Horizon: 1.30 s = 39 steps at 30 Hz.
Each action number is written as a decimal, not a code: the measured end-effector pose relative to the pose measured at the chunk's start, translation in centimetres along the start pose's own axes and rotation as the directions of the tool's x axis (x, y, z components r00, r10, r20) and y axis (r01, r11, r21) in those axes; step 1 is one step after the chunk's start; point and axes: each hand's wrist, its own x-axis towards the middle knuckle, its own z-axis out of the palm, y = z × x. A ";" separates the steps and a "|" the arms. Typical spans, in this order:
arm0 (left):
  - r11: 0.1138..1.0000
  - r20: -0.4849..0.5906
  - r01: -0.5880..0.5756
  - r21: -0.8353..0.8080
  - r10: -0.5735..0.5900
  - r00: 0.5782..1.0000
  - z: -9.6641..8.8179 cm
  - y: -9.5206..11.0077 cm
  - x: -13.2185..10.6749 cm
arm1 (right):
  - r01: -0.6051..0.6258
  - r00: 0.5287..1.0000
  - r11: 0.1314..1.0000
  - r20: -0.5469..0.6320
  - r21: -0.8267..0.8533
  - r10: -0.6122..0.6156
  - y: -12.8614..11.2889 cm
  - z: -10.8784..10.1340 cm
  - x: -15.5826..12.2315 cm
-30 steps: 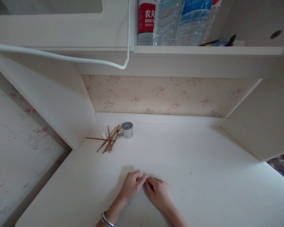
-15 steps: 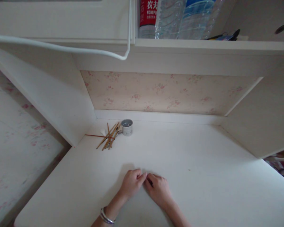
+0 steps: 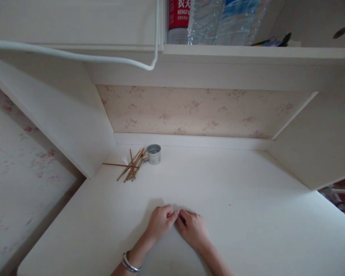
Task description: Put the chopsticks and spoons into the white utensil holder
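Note:
Both of my hands rest side by side on the white desk top (image 3: 247, 214), near its front edge. My left hand (image 3: 161, 222), with a silver bangle on the wrist, has its fingers curled under. My right hand (image 3: 192, 227) is curled the same way, and the fingertips of the two hands meet. I see nothing between the fingers. A loose bundle of brown chopsticks (image 3: 131, 166) lies far ahead at the back left, next to a small perforated metal cup (image 3: 154, 154).
A white cable (image 3: 74, 57) runs under the upper shelf. Water bottles (image 3: 215, 21), one with a red label, stand on the shelf above. Floral panels close the back and left; a white side panel (image 3: 319, 145) bounds the right.
My hands have stayed together on the desk. The view has tilted slightly, so everything sits a little higher in the picture.

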 end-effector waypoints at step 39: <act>0.999 -0.011 -0.017 0.040 0.018 1.000 0.0 0.0 -0.1 | -0.009 1.000 1.000 0.018 -0.004 0.009 -0.2 -0.2 0.0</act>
